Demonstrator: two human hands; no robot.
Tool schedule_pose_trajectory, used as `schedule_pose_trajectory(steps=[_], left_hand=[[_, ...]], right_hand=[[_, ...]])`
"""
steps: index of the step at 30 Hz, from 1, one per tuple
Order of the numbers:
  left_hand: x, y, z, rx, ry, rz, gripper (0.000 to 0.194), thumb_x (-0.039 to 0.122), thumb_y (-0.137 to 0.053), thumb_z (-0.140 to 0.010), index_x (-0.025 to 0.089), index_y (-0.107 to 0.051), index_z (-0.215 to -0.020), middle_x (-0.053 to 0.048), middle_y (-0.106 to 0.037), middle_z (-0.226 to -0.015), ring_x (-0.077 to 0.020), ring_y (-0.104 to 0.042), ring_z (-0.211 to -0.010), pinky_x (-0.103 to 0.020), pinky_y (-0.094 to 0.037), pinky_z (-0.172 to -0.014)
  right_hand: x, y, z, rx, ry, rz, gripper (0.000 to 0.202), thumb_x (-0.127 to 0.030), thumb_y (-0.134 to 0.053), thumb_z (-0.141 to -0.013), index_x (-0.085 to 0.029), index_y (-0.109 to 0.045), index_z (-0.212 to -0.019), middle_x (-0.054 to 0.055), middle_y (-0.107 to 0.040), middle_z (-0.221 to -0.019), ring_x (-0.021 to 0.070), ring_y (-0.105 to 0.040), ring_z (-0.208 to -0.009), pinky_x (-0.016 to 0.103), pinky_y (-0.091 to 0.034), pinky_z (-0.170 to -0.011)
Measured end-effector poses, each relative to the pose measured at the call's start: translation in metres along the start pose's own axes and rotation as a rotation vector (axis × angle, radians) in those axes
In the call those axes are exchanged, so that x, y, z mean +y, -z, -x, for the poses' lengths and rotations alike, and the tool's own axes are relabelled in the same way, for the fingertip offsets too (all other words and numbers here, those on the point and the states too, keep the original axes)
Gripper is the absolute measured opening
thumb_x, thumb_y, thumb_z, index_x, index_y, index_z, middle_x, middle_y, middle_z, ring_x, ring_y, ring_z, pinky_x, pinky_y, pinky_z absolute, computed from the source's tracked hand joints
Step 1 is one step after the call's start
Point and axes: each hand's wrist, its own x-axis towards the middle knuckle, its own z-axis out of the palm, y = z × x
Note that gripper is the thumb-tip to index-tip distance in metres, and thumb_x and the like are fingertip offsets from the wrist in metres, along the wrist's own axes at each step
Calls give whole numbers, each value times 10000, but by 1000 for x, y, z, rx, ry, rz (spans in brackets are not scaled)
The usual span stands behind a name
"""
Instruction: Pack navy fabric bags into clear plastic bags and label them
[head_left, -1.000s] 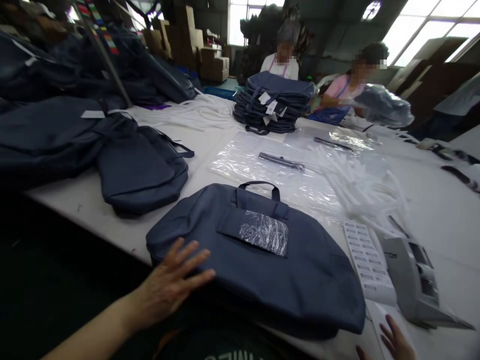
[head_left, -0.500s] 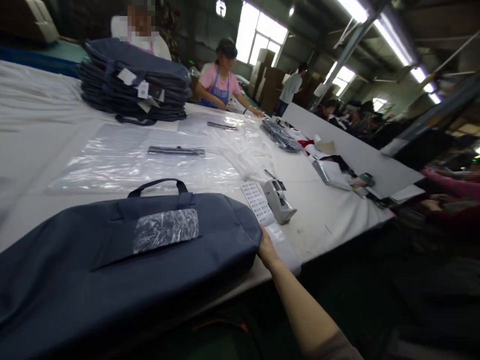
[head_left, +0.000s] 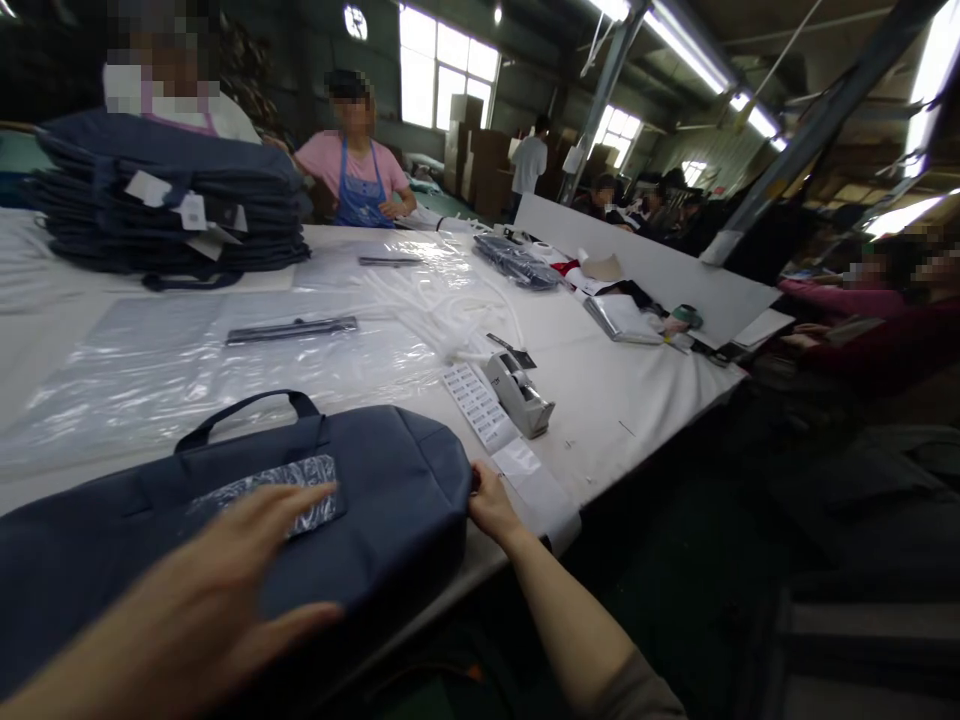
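So the white tabletop (head_left: 600,400) is carrying everything here. Clear plastic sheets (head_left: 165,350) are lying flat across the middle, with a stack of navy bags (head_left: 255,200) sitting at the back left. One navy bag (head_left: 390,490) is lying along the near edge. My left grip (head_left: 214,585) is hovering over it, fingers spread wide, holding nothing — my right grip (head_left: 493,505) is pinching its right end. A grey tape dispenser (head_left: 526,405) is sitting just beyond — right beside a label sheet (head_left: 472,402).

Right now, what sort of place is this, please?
Probably a bag factory or workshop: there is a tagged stack of dark bags, clear plastic sheets and a sheet of printed labels.
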Motion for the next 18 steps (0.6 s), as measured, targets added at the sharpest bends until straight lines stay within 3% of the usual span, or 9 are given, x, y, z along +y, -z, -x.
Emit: schedule_pose_trajectory(steps=[3, 5, 8, 12, 15, 18], left_hand=[[33, -58, -36, -430, -26, -85, 768, 310, -700, -663, 180, -455, -1379, -129, -596, -1156, -311, -612, -983, -424, -520, -854], [39, -93, -48, -537, 53, -14, 611, 167, -571, -709, 137, -521, -1317, -133, -629, -1074, -282, -636, -928, -392, -526, -830], [20, -113, -35, -356, 100, 245, 400, 177, -473, -788, 172, -647, -1148, -68, -666, -926, -197, -653, -828, -286, -525, -785], [-17, -100, -1, -104, 206, 413, 286, 368, -607, -787, 196, -719, -987, -37, -708, -892, -191, -668, -821, -231, -533, -739], [-25, -93, 7, -92, 269, 477, 284, 415, -670, -751, 207, -737, -933, -51, -709, -926, -226, -664, -907, -266, -538, -816], [-20, -95, 3, -132, 279, 658, 223, 379, -653, -784, 195, -725, -887, -81, -660, -968, -266, -619, -1065, -330, -501, -937]], right_hand=[[-3, -2, 8, 86, 22, 2, 148, -155, -585, -614, -210, -555, -747, -34, -558, -660, 130, -480, -632, 256, -378, -615], [3, -3, 12, 133, -4, -36, 150, -178, -611, -616, -213, -538, -741, -44, -516, -638, 124, -448, -607, 254, -361, -588], [19, -6, 18, 144, -110, -168, 283, -298, -698, -576, -223, -469, -724, -66, -457, -616, 104, -404, -537, 246, -349, -517], [29, -6, 21, 3, -263, -390, 525, -606, -730, -541, -214, -512, -815, -22, -560, -743, 106, -490, -596, 270, -437, -581], [25, -7, 16, -112, -371, -460, 650, -722, -717, -518, -190, -586, -868, 12, -610, -780, 110, -526, -612, 285, -455, -607], [18, -16, 6, -187, -437, -450, 610, -647, -807, -459, -164, -636, -791, -25, -576, -672, 73, -471, -538, 242, -400, -560]])
